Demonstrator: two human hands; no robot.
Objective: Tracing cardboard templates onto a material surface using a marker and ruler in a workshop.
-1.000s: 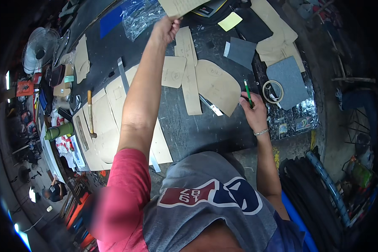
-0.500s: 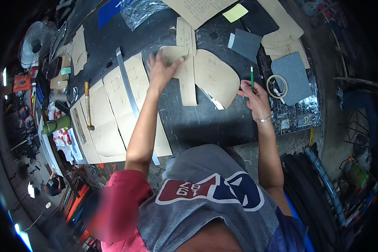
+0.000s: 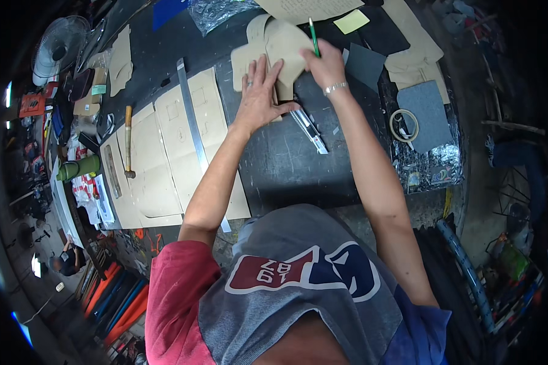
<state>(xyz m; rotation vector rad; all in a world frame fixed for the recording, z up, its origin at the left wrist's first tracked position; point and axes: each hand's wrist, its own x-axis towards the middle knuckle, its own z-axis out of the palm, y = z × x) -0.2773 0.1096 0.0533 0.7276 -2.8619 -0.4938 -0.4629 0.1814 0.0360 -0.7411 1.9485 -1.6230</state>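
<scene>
My left hand (image 3: 262, 102) lies with spread fingers on a small brown card pattern piece (image 3: 242, 66) and the strip under it. A larger rounded brown card pattern (image 3: 286, 45) lies over these pieces, farther from me. My right hand (image 3: 326, 64) is closed, with a green pencil (image 3: 314, 38) standing up from its fingers. Its fingertips meet the right edge of the rounded pattern; whether they pinch it is hard to see. A utility knife (image 3: 311, 131) lies on the black tabletop, just right of my left thumb.
Left of my left arm are large brown card sheets (image 3: 146, 155), a steel ruler (image 3: 193, 118) and a hammer (image 3: 128, 143). On the right lie a tape roll (image 3: 403, 125) and a grey sheet (image 3: 429, 112). A yellow note (image 3: 351, 22) is at the back.
The rounded pattern has moved away from me and left, uncovering the utility knife. My right hand followed it from the table's right side. My left hand shifted right and nearer me.
</scene>
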